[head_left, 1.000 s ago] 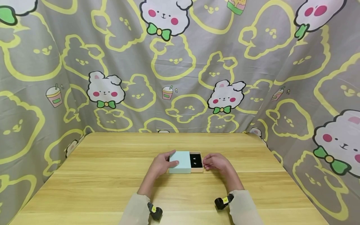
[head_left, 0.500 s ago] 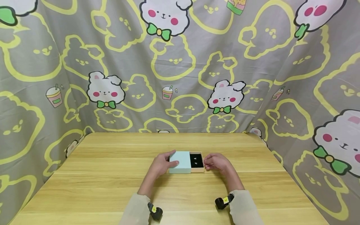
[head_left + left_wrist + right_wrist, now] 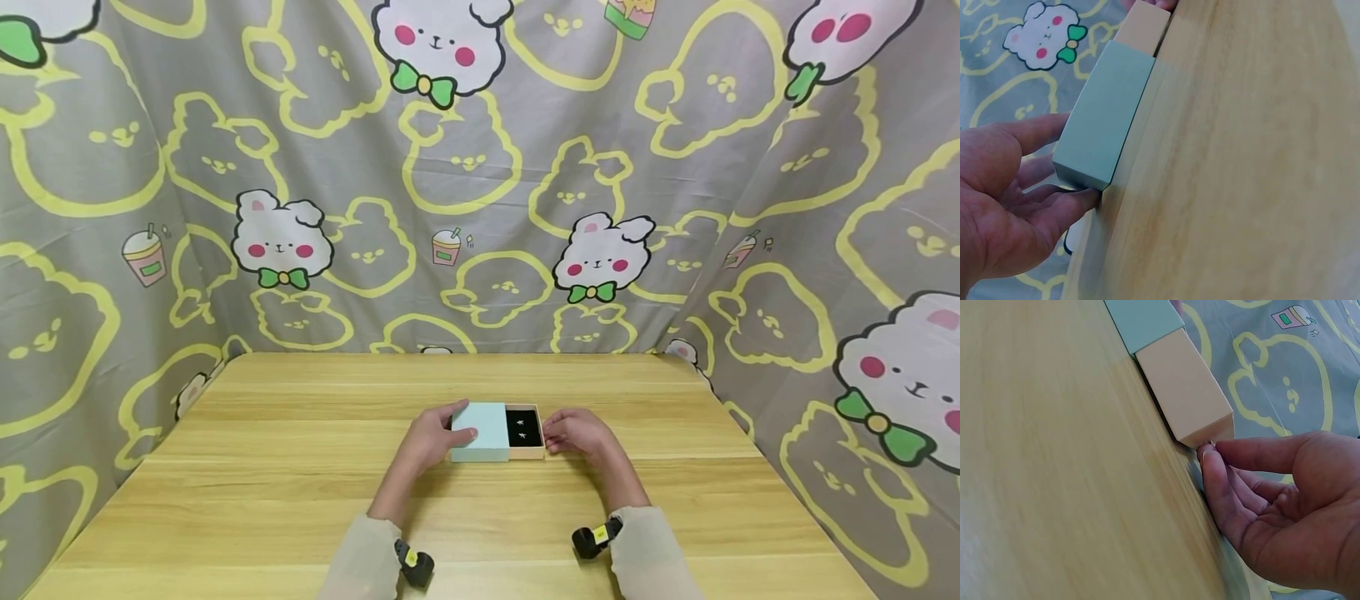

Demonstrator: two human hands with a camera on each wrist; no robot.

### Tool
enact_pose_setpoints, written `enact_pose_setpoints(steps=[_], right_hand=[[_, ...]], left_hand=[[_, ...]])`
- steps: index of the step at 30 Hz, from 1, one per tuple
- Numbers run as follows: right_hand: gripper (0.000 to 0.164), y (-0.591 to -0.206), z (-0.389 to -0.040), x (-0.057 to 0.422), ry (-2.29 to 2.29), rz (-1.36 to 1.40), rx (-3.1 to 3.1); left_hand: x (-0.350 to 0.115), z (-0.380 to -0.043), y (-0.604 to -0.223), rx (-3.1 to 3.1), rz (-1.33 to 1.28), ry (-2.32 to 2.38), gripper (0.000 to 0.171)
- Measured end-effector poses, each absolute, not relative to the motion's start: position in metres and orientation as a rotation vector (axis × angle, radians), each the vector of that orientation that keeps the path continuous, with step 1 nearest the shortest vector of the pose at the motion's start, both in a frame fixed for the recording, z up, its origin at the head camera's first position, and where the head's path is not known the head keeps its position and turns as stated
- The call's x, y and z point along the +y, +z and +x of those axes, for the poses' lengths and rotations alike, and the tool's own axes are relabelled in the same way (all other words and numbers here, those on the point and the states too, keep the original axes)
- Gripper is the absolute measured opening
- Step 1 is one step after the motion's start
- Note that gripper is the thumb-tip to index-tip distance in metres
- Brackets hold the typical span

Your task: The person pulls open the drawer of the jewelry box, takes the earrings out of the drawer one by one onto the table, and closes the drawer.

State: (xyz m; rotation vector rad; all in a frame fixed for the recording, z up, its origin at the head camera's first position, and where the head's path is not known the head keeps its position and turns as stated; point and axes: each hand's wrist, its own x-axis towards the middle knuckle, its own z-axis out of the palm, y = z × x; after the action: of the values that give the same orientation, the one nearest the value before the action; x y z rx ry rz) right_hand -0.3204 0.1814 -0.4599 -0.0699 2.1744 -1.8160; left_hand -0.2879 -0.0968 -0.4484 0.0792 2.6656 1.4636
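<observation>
A small jewelry box lies on the table, made of a pale blue sleeve (image 3: 483,422) and a peach drawer (image 3: 527,455) that sticks out to the right. Inside the drawer's exposed part is a black pad (image 3: 532,427) bearing two tiny silver star-like earrings (image 3: 521,422). My left hand (image 3: 431,437) grips the sleeve's left end, thumb over the top and fingers along the far side. At the drawer's outer end, my right hand (image 3: 579,432) pinches with thumb and forefinger (image 3: 1260,454); what exactly sits between those fingertips I cannot tell.
The wooden table (image 3: 300,500) extends around the box on every side. Behind it and along both sides hangs a grey curtain (image 3: 510,183) printed with cartoon animals. Small black cameras (image 3: 415,565) are worn on both wrists.
Over the last second the drawer has slid slightly to the right, the right hand moving with it. The left hand and the sleeve stay in place.
</observation>
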Motion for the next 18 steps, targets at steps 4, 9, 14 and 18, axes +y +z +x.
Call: enact_pose_setpoints(steps=[4,9,14,18], right_hand=[[0.017,-0.458,-0.320,0.181,-1.811,-0.066,2.177],[0.021,-0.454,-0.319,0.182,-1.762,-0.040,2.240],[0.028,-0.441,-0.315,0.181,-1.750,-0.007,2.304],[0.029,-0.429,-0.310,0.176,-1.776,-0.023,2.313]], left_hand=[[-0.097,-0.288,-0.449,2.668,0.069,1.465,0.059],[-0.097,-0.288,-0.450,2.673,0.072,1.464,0.059],[-0.097,-0.288,-0.449,2.672,0.076,1.469,0.059],[-0.097,-0.289,-0.450,2.670,0.079,1.469,0.059]])
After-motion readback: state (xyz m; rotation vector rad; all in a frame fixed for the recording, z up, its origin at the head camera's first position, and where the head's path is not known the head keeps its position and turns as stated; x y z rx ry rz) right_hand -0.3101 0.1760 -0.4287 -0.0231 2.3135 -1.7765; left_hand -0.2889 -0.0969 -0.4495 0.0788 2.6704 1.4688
